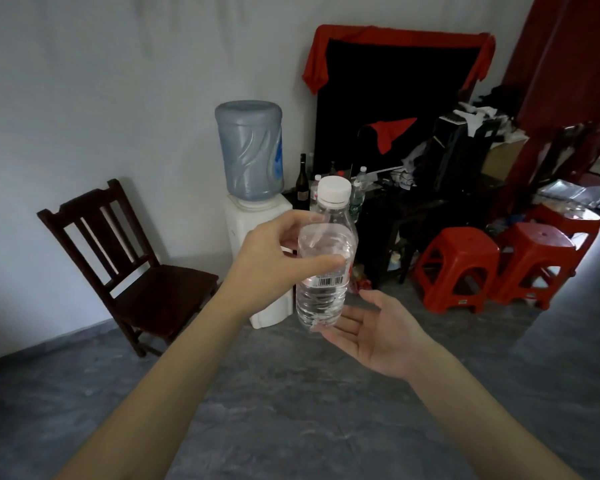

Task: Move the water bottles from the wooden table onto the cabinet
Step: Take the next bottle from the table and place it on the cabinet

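My left hand (271, 261) grips a clear water bottle (326, 251) with a white cap, held upright in the air in front of me. Just below and to the right of the bottle's base, my right hand (378, 336) lies palm up with its fingers apart; its fingertips are close to the base and I cannot tell whether they touch. A dark cabinet (388, 216) stands against the far wall. On its top stand other small water bottles (359, 192) and a dark glass bottle (303, 183).
A white water dispenser (253, 216) with a blue jug stands left of the cabinet. A dark wooden chair (129, 268) is at the left wall. Red plastic stools (458, 268) sit on the right. A black screen draped in red cloth (395, 91) leans behind the cluttered cabinet. Grey floor lies ahead.
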